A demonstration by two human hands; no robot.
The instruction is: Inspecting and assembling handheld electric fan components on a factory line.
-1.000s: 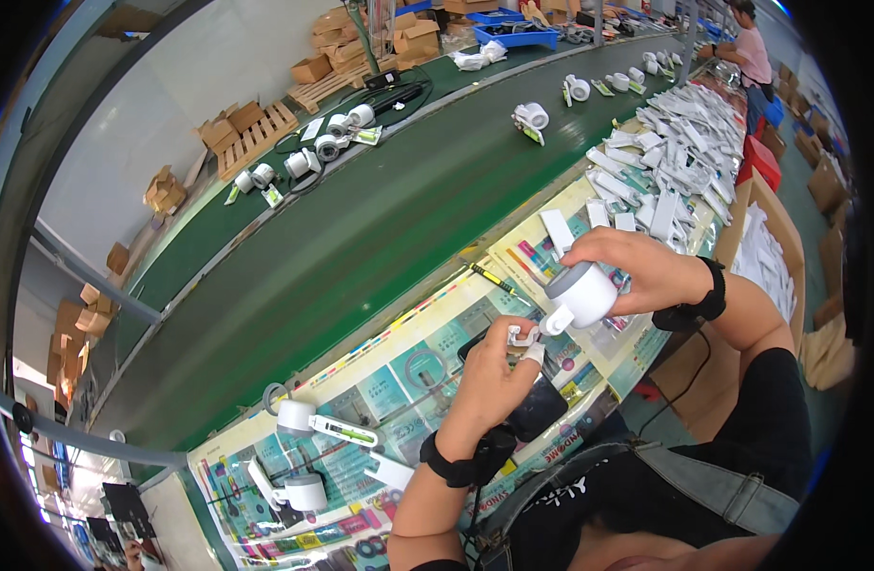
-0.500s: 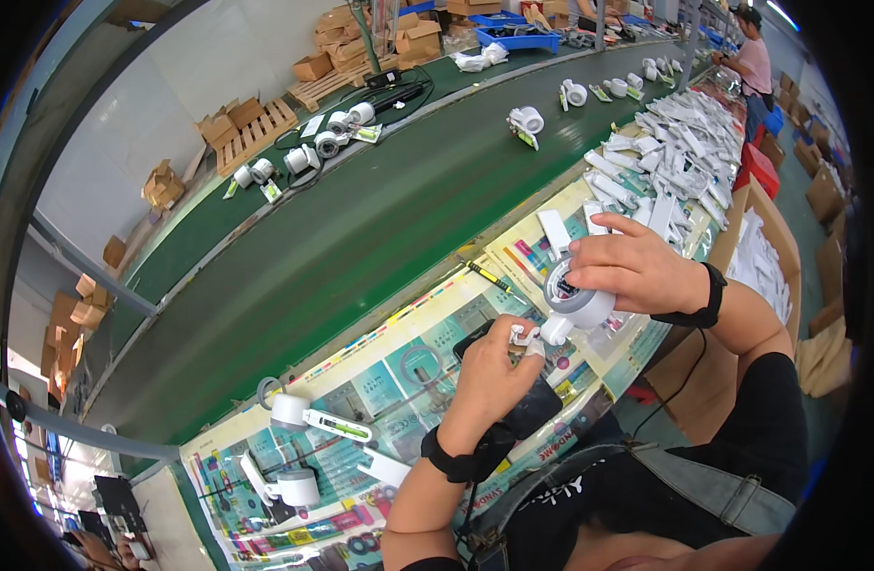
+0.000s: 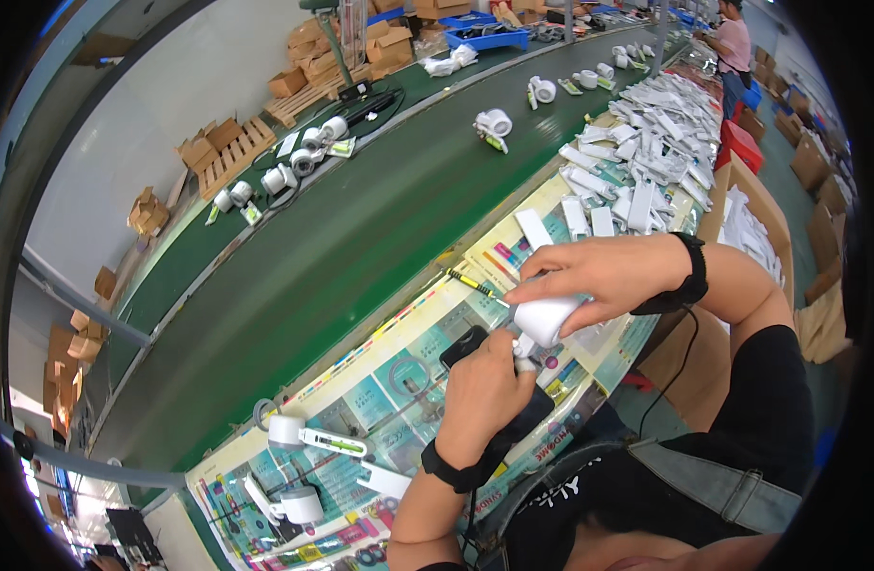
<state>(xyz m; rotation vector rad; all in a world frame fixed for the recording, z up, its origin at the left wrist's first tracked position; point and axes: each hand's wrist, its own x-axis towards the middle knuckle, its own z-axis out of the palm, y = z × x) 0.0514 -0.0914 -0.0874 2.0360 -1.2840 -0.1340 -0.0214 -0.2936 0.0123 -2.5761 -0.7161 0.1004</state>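
My right hand [image 3: 603, 276] is closed around a white round plastic housing [image 3: 543, 322], now tipped so its smooth side shows and its open end is hidden. My left hand [image 3: 487, 390] pinches a small white plastic piece [image 3: 523, 350] against the housing's narrow neck; whether the two are joined I cannot tell. A black phone-like slab [image 3: 463, 346] lies partly under my left hand. Just beyond sits a yellow-and-black screwdriver [image 3: 470, 282]. To the left on the mat rest two similar white units, one with a green-striped handle [image 3: 332, 442], the other nearer me [image 3: 300, 505].
A green conveyor belt [image 3: 313, 266] runs beyond the bench, carrying several white units such as this one [image 3: 494, 124]. Many white plastic shells [image 3: 637, 143] are heaped at the right. A cardboard box [image 3: 779, 214] stands beside me. A co-worker [image 3: 729, 48] stands at the far right.
My right hand has turned the housing over and brought it lower and left, against the small piece in my left hand. The whole view has shifted slightly.
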